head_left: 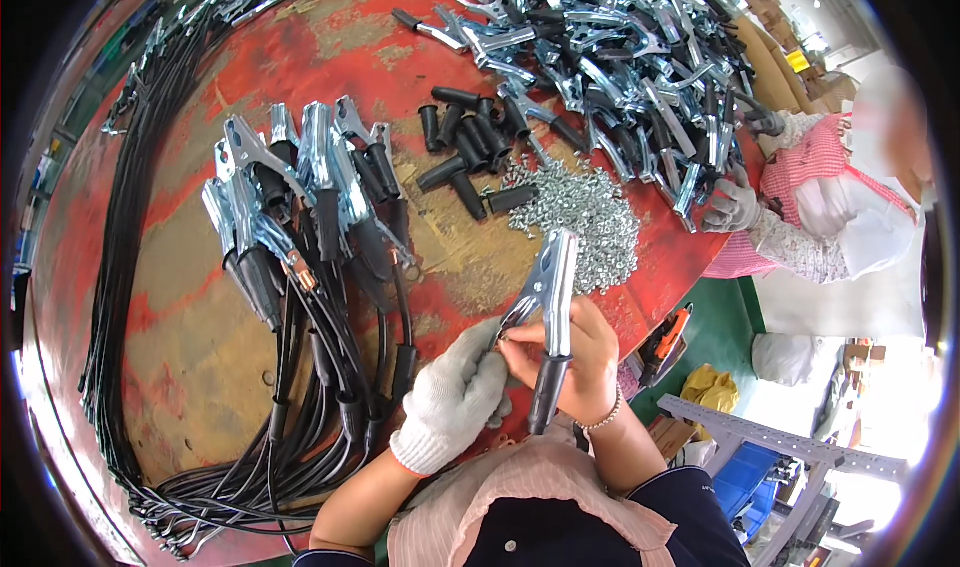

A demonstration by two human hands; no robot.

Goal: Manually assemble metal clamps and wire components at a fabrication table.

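Note:
A silver spring clamp with a black handle sleeve stands jaws-up in front of me, close to my body. My left hand, in a white knitted glove, is closed around its other handle, which the glove mostly hides. My bare right hand is behind the sleeved handle. Its thumb and fingertips pinch together right beside the glove's fingertips, at the clamp's left handle; whatever small thing they hold is too small to tell. Left of the glove lies a bundle of clamps joined to black cables.
A heap of small screws and loose black sleeves lie beyond my hands on the worn red table. Farther back is a big pile of clamps. Long black cables run along the left edge. At right, a co-worker's gloved hand touches the pile.

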